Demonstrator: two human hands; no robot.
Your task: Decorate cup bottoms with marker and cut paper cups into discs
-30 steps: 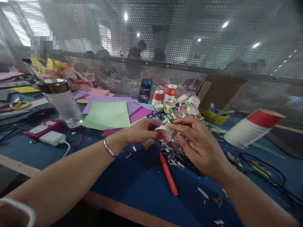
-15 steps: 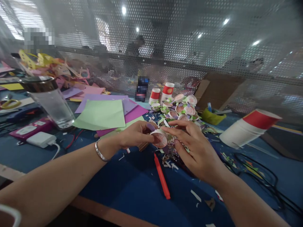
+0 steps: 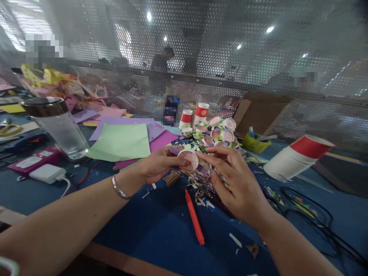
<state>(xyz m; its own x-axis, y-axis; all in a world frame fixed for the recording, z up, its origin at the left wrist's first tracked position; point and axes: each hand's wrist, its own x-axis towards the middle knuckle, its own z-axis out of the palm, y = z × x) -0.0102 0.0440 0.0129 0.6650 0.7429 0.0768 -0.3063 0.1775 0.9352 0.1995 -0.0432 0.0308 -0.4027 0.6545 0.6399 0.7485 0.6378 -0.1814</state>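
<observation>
My left hand (image 3: 156, 165) pinches a small round paper-cup bottom (image 3: 188, 160), white-rimmed with a red printed pattern, held up over the blue table (image 3: 161, 226). My right hand (image 3: 235, 180) is just to its right, fingers curled, the fingertips touching the piece's right edge. A silver bracelet (image 3: 119, 188) circles my left wrist. Behind the hands lies a heap of similar cut cup pieces with green and purple paper bits (image 3: 218, 134). A red pen (image 3: 194, 216) lies on the table below my hands.
A glass tumbler (image 3: 59, 128) stands at left by a white charger (image 3: 47, 173) and a pink box (image 3: 33, 161). Green and purple paper sheets (image 3: 123, 140) lie mid-left. A stack of red-rimmed paper cups (image 3: 296, 157) lies on its side at right. Black cables (image 3: 310, 211) trail right. A perforated screen (image 3: 201, 57) backs the table.
The cup bottom has been turned between my fingers so its round printed face shows more fully. Both hands stayed close together, shifting slightly left in the picture.
</observation>
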